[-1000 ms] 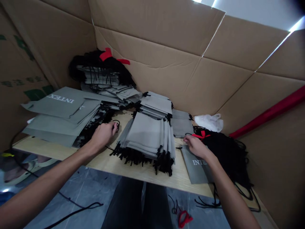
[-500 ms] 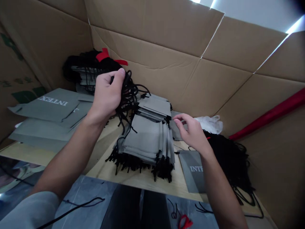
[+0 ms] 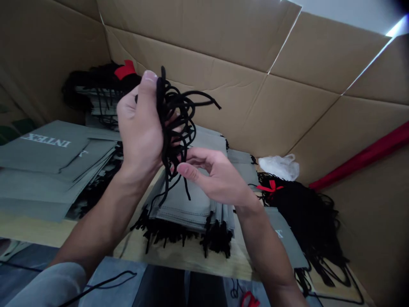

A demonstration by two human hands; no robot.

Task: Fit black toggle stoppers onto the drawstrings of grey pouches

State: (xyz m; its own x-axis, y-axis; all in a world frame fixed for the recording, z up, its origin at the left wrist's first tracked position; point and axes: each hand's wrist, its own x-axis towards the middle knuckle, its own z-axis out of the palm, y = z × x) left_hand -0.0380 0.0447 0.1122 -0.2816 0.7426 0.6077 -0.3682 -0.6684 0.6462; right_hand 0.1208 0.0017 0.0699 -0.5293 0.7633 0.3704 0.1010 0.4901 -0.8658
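Observation:
My left hand (image 3: 142, 123) is closed around a bundle of black cords (image 3: 177, 115), raised above the table. Loops and loose ends spill out to the right and hang down. My right hand (image 3: 214, 175) is at the lower cords, its thumb apart from the curved fingers, whose tips are partly hidden behind the strands. Beneath both hands lies a stack of grey drawstring pouches (image 3: 182, 204), with black cord ends bunched along its front edge.
Grey pouches printed INTEX (image 3: 47, 145) are piled at the left. Behind them sits a dark bundle with a red tie (image 3: 125, 70). On the right are a black cord heap (image 3: 306, 217) and a clear plastic bag (image 3: 279, 167). Cardboard walls (image 3: 223, 64) enclose the table. Red-handled scissors (image 3: 250, 299) lie below.
My right hand has moved left from beside the stack to the hanging cords. My left hand has turned and lifted slightly, still holding the bundle. The view has shifted a little.

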